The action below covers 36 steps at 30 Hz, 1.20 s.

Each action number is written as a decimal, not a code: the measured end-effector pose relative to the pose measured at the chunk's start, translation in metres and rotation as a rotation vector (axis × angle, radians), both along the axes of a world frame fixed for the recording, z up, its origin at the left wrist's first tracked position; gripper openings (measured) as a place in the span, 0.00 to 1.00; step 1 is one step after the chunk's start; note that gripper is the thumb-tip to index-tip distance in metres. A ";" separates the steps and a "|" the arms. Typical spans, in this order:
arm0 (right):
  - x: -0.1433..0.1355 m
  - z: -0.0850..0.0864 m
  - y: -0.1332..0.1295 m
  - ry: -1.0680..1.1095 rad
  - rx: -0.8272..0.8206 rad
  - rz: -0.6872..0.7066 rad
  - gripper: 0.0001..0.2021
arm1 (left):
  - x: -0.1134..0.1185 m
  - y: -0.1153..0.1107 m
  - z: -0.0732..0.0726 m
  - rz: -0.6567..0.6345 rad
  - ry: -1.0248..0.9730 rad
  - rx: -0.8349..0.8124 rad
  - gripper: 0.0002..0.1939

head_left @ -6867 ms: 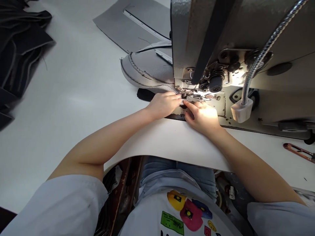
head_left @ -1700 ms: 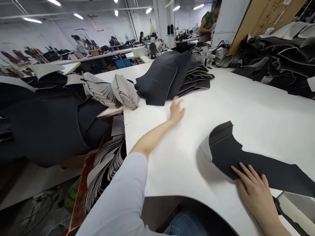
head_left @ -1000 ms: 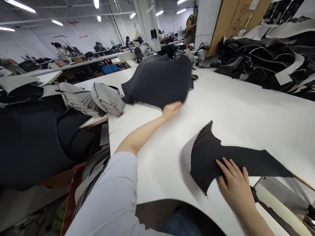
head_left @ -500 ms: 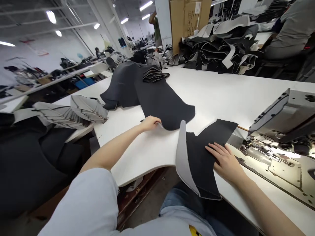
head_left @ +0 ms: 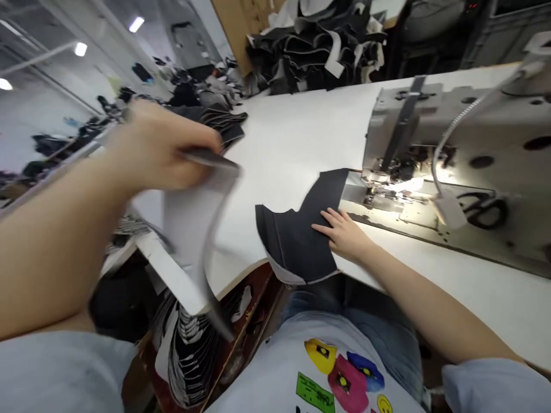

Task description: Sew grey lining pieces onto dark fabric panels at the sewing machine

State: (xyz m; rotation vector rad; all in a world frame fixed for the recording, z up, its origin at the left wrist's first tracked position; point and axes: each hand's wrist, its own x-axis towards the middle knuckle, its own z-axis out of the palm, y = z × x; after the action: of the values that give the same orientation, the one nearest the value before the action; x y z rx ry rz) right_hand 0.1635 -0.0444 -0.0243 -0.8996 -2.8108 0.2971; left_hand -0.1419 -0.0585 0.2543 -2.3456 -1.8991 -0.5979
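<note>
My left hand (head_left: 167, 146), blurred by motion, is raised at the left and closed around the edge of a fabric panel (head_left: 193, 223). That panel hangs down with its pale grey backing showing and a dark edge. Flat on the table, my right hand (head_left: 344, 232) rests with fingers spread on a second black fabric panel (head_left: 299, 235). This piece has a seam near its left end, and its front edge overhangs the table. Just beyond my right hand stands a sewing machine (head_left: 456, 155), its lamp lighting the needle area.
The white table (head_left: 293, 132) has a curved front edge. Black and grey cut pieces (head_left: 301, 51) are piled at the far side, with more dark pieces (head_left: 224, 117) behind my left hand. Below the table, a stack of panels (head_left: 187, 350) sits at the left. Scissors (head_left: 484, 209) lie on the machine bed.
My left hand has lifted a panel off the table and swung it up and leftward. The right-hand panel's pale flap now lies folded open. The view has turned right.
</note>
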 end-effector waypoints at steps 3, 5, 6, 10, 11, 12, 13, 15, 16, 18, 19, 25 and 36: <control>0.001 0.000 -0.018 -0.024 -0.037 0.058 0.27 | 0.090 0.064 -0.093 -0.300 0.401 -0.354 0.04; 0.006 -0.003 -0.037 -0.025 -0.056 0.075 0.27 | 0.134 0.096 -0.154 -0.353 0.408 -0.381 0.03; 0.010 -0.004 -0.047 -0.020 -0.062 0.071 0.26 | 0.149 0.108 -0.182 -0.361 0.390 -0.379 0.06; 0.027 -0.006 -0.076 0.018 -0.073 -0.005 0.30 | 0.169 0.123 -0.254 -0.344 0.274 -0.181 0.25; 0.029 -0.006 -0.078 0.031 -0.077 -0.022 0.31 | 0.167 0.121 -0.262 -0.359 0.250 -0.116 0.27; 0.028 -0.006 -0.077 0.041 -0.081 -0.033 0.32 | 0.163 0.118 -0.269 -0.391 0.232 -0.073 0.28; 0.027 -0.006 -0.075 0.047 -0.083 -0.042 0.32 | 0.158 0.115 -0.272 -0.439 0.218 -0.067 0.26; 0.020 -0.005 -0.067 0.046 -0.081 -0.058 0.32 | 0.149 0.109 -0.276 -0.545 0.201 -0.139 0.24; 0.015 -0.006 -0.063 0.043 -0.070 -0.069 0.31 | 0.146 0.106 -0.277 -0.582 0.191 -0.188 0.23; 0.007 -0.008 -0.059 0.046 -0.025 -0.088 0.23 | 0.143 0.099 -0.278 -0.606 0.164 -0.264 0.24; 0.003 -0.009 -0.060 0.052 0.006 -0.095 0.19 | 0.144 0.095 -0.279 -0.585 0.151 -0.289 0.25; 0.002 -0.015 -0.079 0.099 0.099 -0.105 0.12 | 0.178 0.071 -0.275 -0.360 0.199 -0.384 0.30; 0.037 -0.015 -0.078 0.110 0.043 -0.033 0.15 | 0.200 0.067 -0.266 -0.226 0.315 -0.339 0.29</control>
State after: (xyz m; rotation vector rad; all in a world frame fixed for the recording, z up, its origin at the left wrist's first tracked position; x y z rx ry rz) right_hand 0.2006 -0.1227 -0.0391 -0.8914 -2.6891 0.2720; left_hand 0.0580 0.0089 -0.0119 -2.6809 -1.7178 0.0979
